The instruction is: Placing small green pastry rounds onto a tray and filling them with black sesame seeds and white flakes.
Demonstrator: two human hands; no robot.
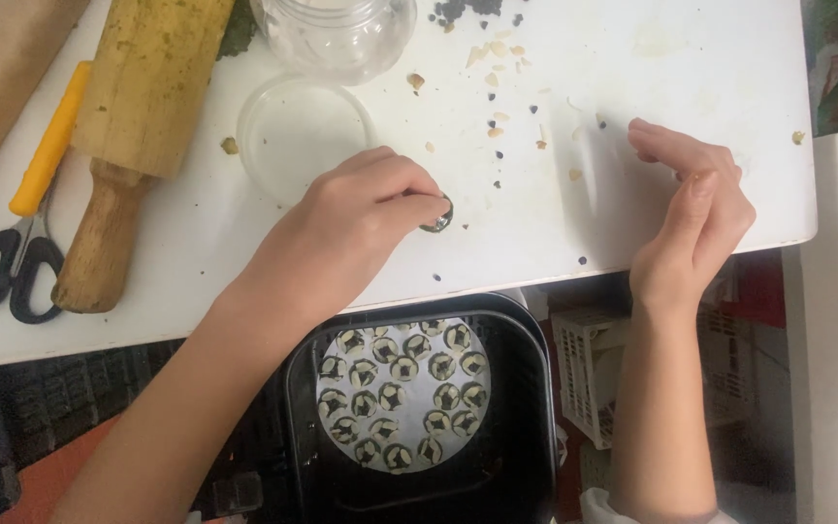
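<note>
The white table (632,87) ends in a near edge that runs from lower left to the rounded right corner, and both forearms cross this edge from below. The widest bare stretch of tabletop lies between the two hands and toward the far right, dotted only with pale crumbs (499,58) and a few dark specks.

The left hand (356,218) rests on the table near the middle, its fingertips pinched shut on a small dark round piece (440,219) that sits on the surface just inside the near edge. The right hand (695,209) lies near the right corner, fingers loosely curled and holding nothing, its heel hanging over the edge.

Just beyond the left hand lies a clear round lid (293,131), and past that stands a clear jar (337,34). To the left, a wooden rolling pin (133,126) lies at a slant, with yellow-handled scissors (21,223) beside it, crowding that side.

Below the table edge, between the arms, sits a black square basket (526,417) lined with a round sheet of white paper (337,383). On it lie many small round dark-and-pale pieces (404,393), close together in rows. A white slatted crate (589,374) stands to its right.
</note>
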